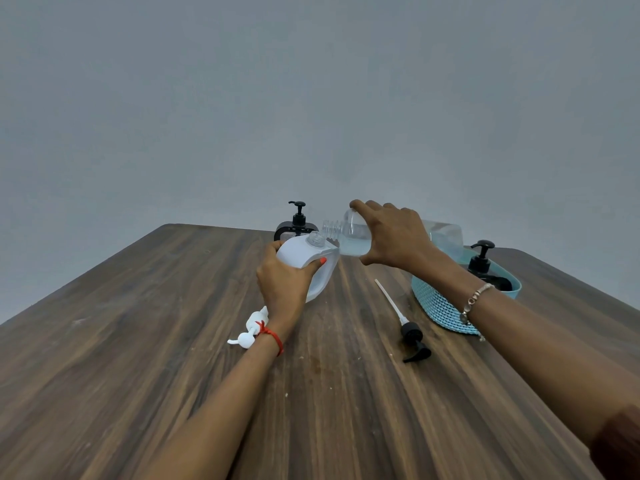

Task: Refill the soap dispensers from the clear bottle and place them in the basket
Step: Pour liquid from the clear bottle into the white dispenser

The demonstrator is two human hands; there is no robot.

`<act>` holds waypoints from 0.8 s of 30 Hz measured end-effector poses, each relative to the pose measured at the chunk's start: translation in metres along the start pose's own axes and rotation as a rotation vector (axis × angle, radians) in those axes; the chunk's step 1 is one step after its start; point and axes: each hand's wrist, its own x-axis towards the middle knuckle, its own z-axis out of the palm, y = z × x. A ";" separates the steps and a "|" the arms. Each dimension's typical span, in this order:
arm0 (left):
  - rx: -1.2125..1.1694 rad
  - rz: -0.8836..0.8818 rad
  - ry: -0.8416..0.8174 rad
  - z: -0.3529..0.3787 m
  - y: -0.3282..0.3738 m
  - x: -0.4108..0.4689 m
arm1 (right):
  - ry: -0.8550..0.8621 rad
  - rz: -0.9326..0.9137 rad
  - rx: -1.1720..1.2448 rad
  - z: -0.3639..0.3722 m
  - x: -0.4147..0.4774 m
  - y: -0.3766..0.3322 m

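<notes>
My left hand (284,278) grips a white soap dispenser (311,263) with its pump off, standing on the wooden table. My right hand (391,237) holds the clear bottle (349,233) tipped on its side, its threaded mouth just above the dispenser's open neck. Clear liquid lies low in the bottle. A white pump head (251,329) lies by my left wrist. A black pump with a long tube (410,332) lies on the table between my arms. A black dispenser (294,225) stands behind the white one. Another black dispenser (485,265) sits in the blue basket (440,306).
The basket stands at the right, partly under my right forearm. The table's far edge (214,227) runs just behind the black dispenser, with a grey wall beyond. Bare wood table surface spreads to the left and near me.
</notes>
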 end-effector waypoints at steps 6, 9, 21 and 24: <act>-0.004 0.001 0.001 0.000 0.000 0.000 | 0.003 -0.003 -0.005 0.000 0.000 0.000; -0.004 0.000 -0.002 0.000 -0.001 0.001 | -0.001 0.002 -0.005 0.000 0.000 0.000; 0.003 -0.003 -0.036 0.001 -0.007 0.003 | -0.001 0.032 0.035 0.004 0.002 -0.002; -0.019 -0.015 -0.062 0.001 -0.009 0.005 | 0.002 0.074 0.158 0.002 0.005 -0.003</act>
